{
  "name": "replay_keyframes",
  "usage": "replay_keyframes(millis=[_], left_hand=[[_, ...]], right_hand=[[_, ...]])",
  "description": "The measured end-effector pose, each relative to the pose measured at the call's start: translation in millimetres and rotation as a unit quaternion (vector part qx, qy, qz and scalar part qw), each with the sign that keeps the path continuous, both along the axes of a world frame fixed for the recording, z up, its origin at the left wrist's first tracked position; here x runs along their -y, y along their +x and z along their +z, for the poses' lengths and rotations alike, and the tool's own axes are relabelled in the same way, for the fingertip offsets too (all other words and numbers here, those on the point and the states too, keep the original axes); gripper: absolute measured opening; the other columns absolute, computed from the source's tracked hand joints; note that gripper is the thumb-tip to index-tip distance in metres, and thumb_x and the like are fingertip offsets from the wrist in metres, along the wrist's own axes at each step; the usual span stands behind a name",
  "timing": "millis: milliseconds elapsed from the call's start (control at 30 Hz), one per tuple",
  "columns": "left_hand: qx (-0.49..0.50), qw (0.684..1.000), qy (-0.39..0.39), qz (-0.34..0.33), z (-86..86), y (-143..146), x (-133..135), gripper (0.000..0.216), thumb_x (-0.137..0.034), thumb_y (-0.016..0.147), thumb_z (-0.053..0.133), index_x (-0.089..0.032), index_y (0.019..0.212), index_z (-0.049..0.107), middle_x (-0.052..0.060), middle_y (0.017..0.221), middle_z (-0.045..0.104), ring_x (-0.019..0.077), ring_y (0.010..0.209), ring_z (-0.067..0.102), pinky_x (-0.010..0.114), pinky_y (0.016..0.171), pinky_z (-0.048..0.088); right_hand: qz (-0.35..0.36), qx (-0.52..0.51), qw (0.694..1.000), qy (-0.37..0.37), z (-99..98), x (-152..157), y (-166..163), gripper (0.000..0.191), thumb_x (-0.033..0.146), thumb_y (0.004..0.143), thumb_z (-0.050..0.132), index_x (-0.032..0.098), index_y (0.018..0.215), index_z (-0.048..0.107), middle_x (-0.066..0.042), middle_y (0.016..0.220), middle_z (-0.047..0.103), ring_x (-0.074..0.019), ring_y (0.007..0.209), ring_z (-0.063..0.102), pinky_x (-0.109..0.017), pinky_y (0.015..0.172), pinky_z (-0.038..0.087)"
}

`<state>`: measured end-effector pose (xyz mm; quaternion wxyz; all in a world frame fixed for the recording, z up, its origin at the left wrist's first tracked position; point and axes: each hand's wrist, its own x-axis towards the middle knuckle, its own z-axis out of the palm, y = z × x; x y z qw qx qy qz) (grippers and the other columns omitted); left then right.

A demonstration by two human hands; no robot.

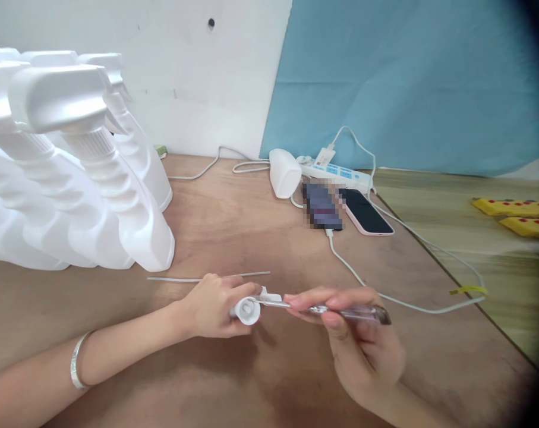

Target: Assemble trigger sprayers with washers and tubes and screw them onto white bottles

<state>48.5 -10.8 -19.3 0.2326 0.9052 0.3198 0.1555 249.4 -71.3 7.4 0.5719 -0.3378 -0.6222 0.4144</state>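
My left hand [222, 306] is closed around a small white spray-bottle trigger head [248, 311], its round collar turned towards me. In my right hand [358, 339] is a screwdriver [344, 312] with a clear handle, held between thumb and fingers. Its metal shaft points left, and the tip meets the rim of the white collar; whether it is inside cannot be made out. Behind my left hand a thin white tube [175, 279] lies on the table, partly covered by the fingers.
Several white spray bottles [148, 238] stand packed at the left. Towards the back are a white plastic cover [285, 172], a power strip [340, 172], a dark phone [322, 205] and a pink-edged phone [366, 211]. A white cable [421, 307] loops across the table's right side.
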Motion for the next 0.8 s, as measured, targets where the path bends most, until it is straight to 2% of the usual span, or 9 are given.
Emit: replay_keyframes(millis=[167,233,567,700,800], left_hand=[[-0.019,1.0,0.018,-0.005,-0.9,-0.5,-0.4,0.034,-0.032,0.072,0.048,-0.021,0.104,0.052,0.001,0.082,0.064,0.015,0.061,0.059,0.021,0.048,0.038],[-0.029,0.999,0.029,-0.009,-0.7,-0.6,-0.3,0.035,-0.033,0.073,0.048,-0.021,0.105,0.051,0.001,0.081,0.063,0.0151,0.06,0.059,0.021,0.047,0.038],[-0.072,0.99,0.112,-0.038,-3.4,-1.9,1.0,0.04,-0.035,0.074,0.047,-0.022,0.112,0.047,0.001,0.074,0.059,0.0149,0.058,0.058,0.021,0.042,0.031],[-0.059,0.994,0.091,-0.031,-1.9,-2.0,0.5,0.04,-0.034,0.073,0.048,-0.022,0.111,0.047,0.0,0.078,0.061,0.015,0.058,0.058,0.021,0.042,0.031],[-0.047,0.996,0.066,-0.03,0.2,-1.1,0.2,0.039,-0.033,0.073,0.048,-0.022,0.11,0.046,0.001,0.084,0.062,0.0151,0.06,0.059,0.022,0.045,0.034]], right_hand=[[0.015,0.052,0.997,0.059,4.3,-1.3,0.1,0.013,0.016,0.09,0.041,0.027,0.095,0.044,-0.003,0.091,0.065,-0.0188,0.086,0.063,-0.041,0.076,0.054],[0.019,0.066,0.996,0.061,6.9,-2.3,0.6,0.012,0.016,0.089,0.042,0.026,0.095,0.044,-0.003,0.09,0.066,-0.0185,0.085,0.063,-0.04,0.075,0.054],[0.018,-0.025,0.996,-0.08,6.8,-7.0,2.1,0.004,0.021,0.09,0.043,0.023,0.092,0.045,-0.002,0.086,0.065,-0.0143,0.081,0.065,-0.031,0.071,0.058],[0.012,-0.038,0.997,-0.068,3.1,-6.1,0.0,0.003,0.022,0.09,0.045,0.023,0.091,0.046,-0.002,0.088,0.065,-0.0141,0.083,0.064,-0.031,0.073,0.057],[0.012,-0.096,0.984,-0.147,-1.0,-10.9,0.9,0.003,0.025,0.089,0.047,0.022,0.088,0.046,-0.001,0.086,0.066,-0.0149,0.082,0.065,-0.032,0.072,0.057]])
